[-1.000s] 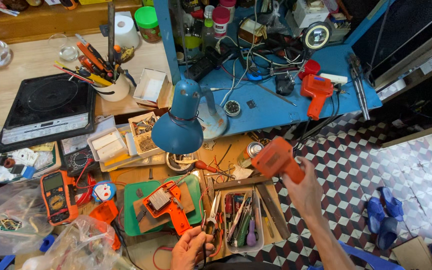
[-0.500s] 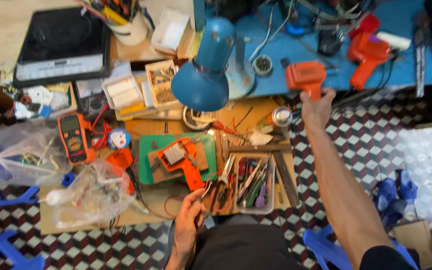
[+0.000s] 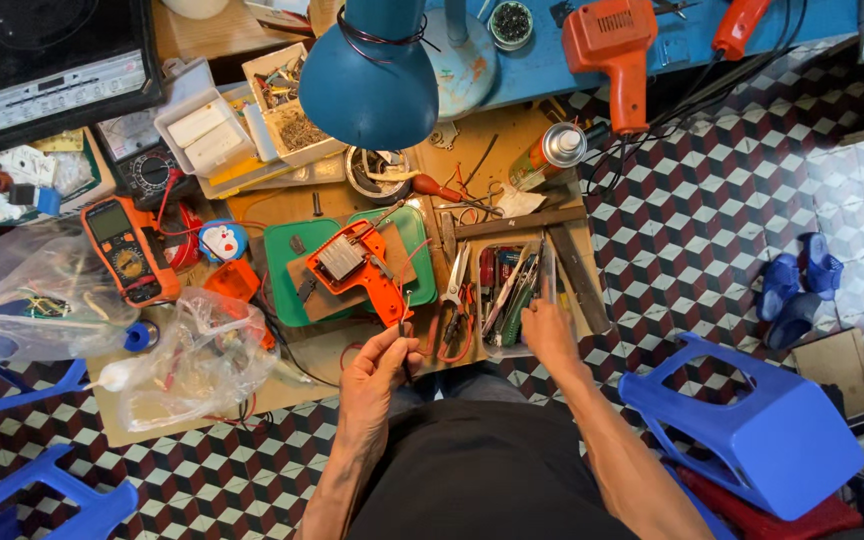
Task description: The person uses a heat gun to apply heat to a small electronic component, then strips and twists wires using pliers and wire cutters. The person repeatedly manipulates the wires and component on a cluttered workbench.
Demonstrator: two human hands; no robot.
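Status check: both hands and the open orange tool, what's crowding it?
Left hand pinching thin wire by opened orange tool. Right hand reaching into clear tool tray. Pliers lie between.

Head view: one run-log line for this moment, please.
left hand: holds thin wire by opened orange tool | right hand: in tool tray, grip unclear | green mat: under tool

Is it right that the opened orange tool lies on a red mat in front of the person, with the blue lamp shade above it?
Not quite. The head view shows the opened orange tool lying on a green mat, not a red one. The rest holds: it lies in front of the person, with the blue lamp shade above it.
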